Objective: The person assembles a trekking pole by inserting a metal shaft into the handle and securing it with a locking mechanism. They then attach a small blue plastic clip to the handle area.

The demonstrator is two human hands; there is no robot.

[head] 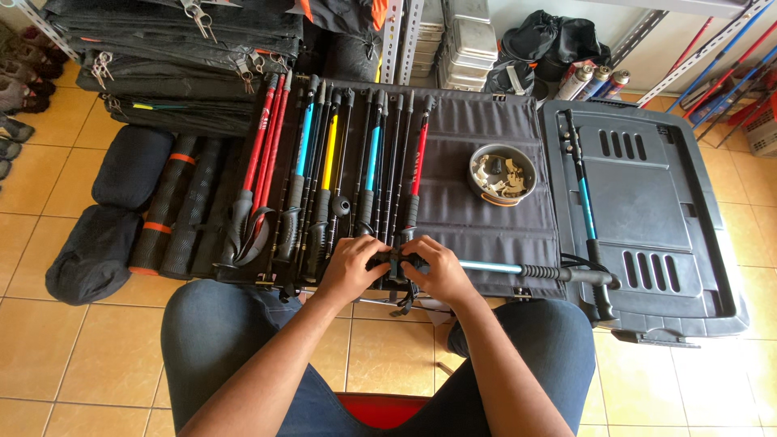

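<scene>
Tan floor tiles (48,348) border a dark fabric mat (486,226) carrying ribbed trekking poles (324,170). Left hand (350,267) and right hand (441,271) close together, clamped on a blue-shafted pole (494,266) lying across the mat's near edge.

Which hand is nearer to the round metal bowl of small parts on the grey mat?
Right. The right hand grips the light-blue pole just below and left of the bowl. The left hand sits further left, on the far side of the pole's clamp.
</scene>
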